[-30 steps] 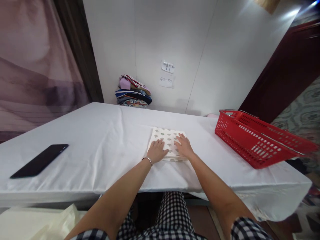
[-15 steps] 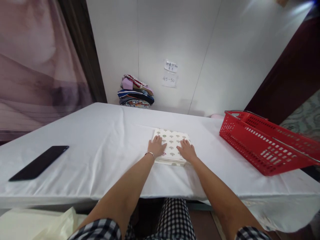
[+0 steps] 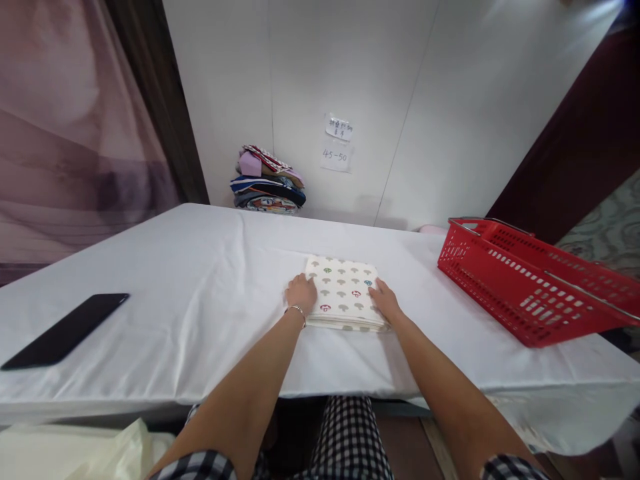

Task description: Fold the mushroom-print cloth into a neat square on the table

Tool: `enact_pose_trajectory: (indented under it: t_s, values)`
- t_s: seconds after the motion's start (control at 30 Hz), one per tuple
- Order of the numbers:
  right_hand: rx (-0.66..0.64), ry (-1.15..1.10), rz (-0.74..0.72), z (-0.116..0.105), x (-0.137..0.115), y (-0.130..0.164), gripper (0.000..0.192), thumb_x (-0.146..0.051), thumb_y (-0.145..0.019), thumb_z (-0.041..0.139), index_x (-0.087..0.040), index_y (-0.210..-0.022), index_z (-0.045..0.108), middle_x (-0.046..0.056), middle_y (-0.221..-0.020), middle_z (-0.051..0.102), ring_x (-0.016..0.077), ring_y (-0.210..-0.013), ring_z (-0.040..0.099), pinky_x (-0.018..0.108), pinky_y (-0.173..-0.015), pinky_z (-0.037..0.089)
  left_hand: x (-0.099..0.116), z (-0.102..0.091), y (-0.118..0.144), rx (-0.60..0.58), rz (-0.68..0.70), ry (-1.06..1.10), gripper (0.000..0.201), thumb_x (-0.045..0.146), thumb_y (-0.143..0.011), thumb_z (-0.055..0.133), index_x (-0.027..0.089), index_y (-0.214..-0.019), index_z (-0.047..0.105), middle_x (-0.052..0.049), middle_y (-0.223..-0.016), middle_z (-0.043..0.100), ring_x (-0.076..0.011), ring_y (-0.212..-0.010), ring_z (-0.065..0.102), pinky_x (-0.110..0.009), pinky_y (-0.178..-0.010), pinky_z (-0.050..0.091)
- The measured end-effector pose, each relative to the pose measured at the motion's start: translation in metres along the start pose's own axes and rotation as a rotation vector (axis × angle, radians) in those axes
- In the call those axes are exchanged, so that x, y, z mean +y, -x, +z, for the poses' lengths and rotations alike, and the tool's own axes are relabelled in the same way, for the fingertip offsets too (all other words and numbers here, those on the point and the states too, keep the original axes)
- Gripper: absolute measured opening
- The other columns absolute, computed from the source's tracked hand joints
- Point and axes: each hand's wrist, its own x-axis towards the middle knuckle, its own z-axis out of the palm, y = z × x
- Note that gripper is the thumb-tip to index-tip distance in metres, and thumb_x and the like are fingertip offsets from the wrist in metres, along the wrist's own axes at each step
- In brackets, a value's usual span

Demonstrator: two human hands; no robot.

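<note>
A folded cream cloth [image 3: 345,291] printed with small mushrooms lies flat in front of me, its layers showing along the near edge. My left hand [image 3: 301,293], with a bracelet at the wrist, grips its left side, the fingertips partly hidden. On the opposite side my right hand [image 3: 386,301] holds the right edge, thumb on top and the other fingers along the side. Both hands rest low at the white-covered table [image 3: 210,293].
A red plastic basket [image 3: 530,287] with metal handles stands at the right. To the left lies a black phone-like slab [image 3: 65,331]. A stack of folded fabrics [image 3: 270,183] sits against the back wall, near paper notes [image 3: 337,143] fixed to it.
My hands have slid from the top of the cloth outward to its left and right sides, uncovering more of the print. The cloth stays in nearly the same place.
</note>
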Motion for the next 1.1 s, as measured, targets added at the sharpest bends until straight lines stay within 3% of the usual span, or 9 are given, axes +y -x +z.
enact_pose_trajectory:
  t_s: [0.13, 0.23, 0.37, 0.5, 0.63, 0.67, 0.77, 0.87, 1.1]
  values:
    - [-0.046, -0.297, 0.143, -0.01, 0.002, 0.003, 0.054, -0.036, -0.077, 0.057, -0.015, -0.126, 0.05, 0.015, -0.119, 0.059, 0.0273, -0.107, 0.057, 0.045, -0.091, 0.045, -0.002, -0.004, 0.0, -0.017, -0.021, 0.022, 0.04, 0.025, -0.087, 0.032, 0.015, -0.122, 0.05, -0.017, -0.123, 0.054, -0.0313, -0.114, 0.048, -0.048, -0.089, 0.039]
    - [-0.118, -0.375, 0.199, -0.018, -0.002, 0.015, 0.053, -0.034, -0.075, 0.061, -0.013, -0.123, 0.051, 0.015, -0.106, 0.066, 0.026, -0.092, 0.064, 0.041, -0.079, 0.052, -0.003, -0.01, -0.005, -0.075, -0.059, 0.044, 0.045, 0.022, -0.085, 0.035, 0.015, -0.128, 0.044, -0.017, -0.125, 0.053, -0.0307, -0.114, 0.049, -0.045, -0.089, 0.041]
    - [-0.334, -0.724, 0.342, -0.027, -0.006, 0.04, 0.048, -0.028, -0.072, 0.066, -0.014, -0.116, 0.052, 0.012, -0.101, 0.069, 0.0224, -0.084, 0.067, 0.038, -0.078, 0.054, -0.001, -0.024, -0.005, -0.079, -0.011, 0.05, 0.048, 0.02, -0.083, 0.041, 0.015, -0.131, 0.042, -0.015, -0.131, 0.048, -0.0273, -0.116, 0.049, -0.04, -0.092, 0.041]
    - [-0.451, -1.027, 0.495, -0.033, -0.008, 0.061, 0.038, -0.022, -0.072, 0.064, -0.014, -0.109, 0.055, 0.01, -0.1, 0.069, 0.021, -0.087, 0.066, 0.036, -0.084, 0.052, 0.004, -0.04, 0.034, -0.012, 0.434, 0.083, 0.046, 0.037, -0.089, 0.039, 0.016, -0.129, 0.044, -0.011, -0.134, 0.048, -0.0238, -0.123, 0.042, -0.04, -0.103, 0.031]
    - [-0.44, -1.105, 0.585, -0.036, -0.019, 0.069, 0.031, -0.021, -0.075, 0.061, -0.013, -0.104, 0.058, 0.01, -0.097, 0.07, 0.021, -0.089, 0.066, 0.034, -0.086, 0.051, 0.0, -0.042, 0.098, -0.115, 0.971, 0.001, 0.074, 0.057, -0.08, 0.048, 0.017, -0.14, 0.027, -0.01, -0.143, 0.037, -0.0243, -0.133, 0.03, -0.045, -0.112, 0.014]
    - [-0.428, -1.12, 0.591, -0.036, -0.023, 0.07, 0.03, -0.021, -0.075, 0.06, -0.013, -0.104, 0.059, 0.009, -0.096, 0.07, 0.021, -0.09, 0.066, 0.034, -0.085, 0.051, -0.002, -0.039, 0.111, -0.12, 1.03, -0.036, 0.079, 0.057, -0.078, 0.05, 0.018, -0.141, 0.023, -0.01, -0.145, 0.033, -0.0247, -0.134, 0.026, -0.047, -0.112, 0.012]
    - [-0.394, -1.154, 0.582, -0.039, -0.036, 0.074, 0.028, -0.019, -0.076, 0.059, -0.013, -0.103, 0.059, 0.008, -0.094, 0.071, 0.0211, -0.091, 0.065, 0.033, -0.084, 0.052, -0.006, -0.027, 0.131, -0.028, 0.978, -0.129, 0.073, 0.044, -0.082, 0.049, 0.017, -0.143, 0.017, -0.01, -0.146, 0.03, -0.0245, -0.136, 0.022, -0.049, -0.11, 0.014]
    - [-0.363, -1.185, 0.55, -0.042, -0.047, 0.078, 0.028, -0.019, -0.076, 0.058, -0.013, -0.104, 0.06, 0.007, -0.095, 0.07, 0.0205, -0.092, 0.065, 0.032, -0.083, 0.052, -0.004, -0.018, 0.129, 0.065, 0.87, -0.173, 0.065, 0.028, -0.083, 0.045, 0.018, -0.142, 0.02, -0.011, -0.145, 0.031, -0.0241, -0.136, 0.023, -0.05, -0.108, 0.017]
    - [-0.295, -1.174, 0.548, -0.047, -0.046, 0.098, 0.031, -0.026, -0.077, 0.062, -0.017, -0.107, 0.059, 0.004, -0.093, 0.07, 0.0158, -0.082, 0.066, 0.025, -0.069, 0.054, -0.007, -0.027, 0.106, 0.078, 0.805, -0.044, 0.068, 0.007, -0.07, 0.046, 0.015, -0.136, 0.031, -0.011, -0.119, 0.057, -0.0221, -0.112, 0.051, -0.04, -0.098, 0.038]
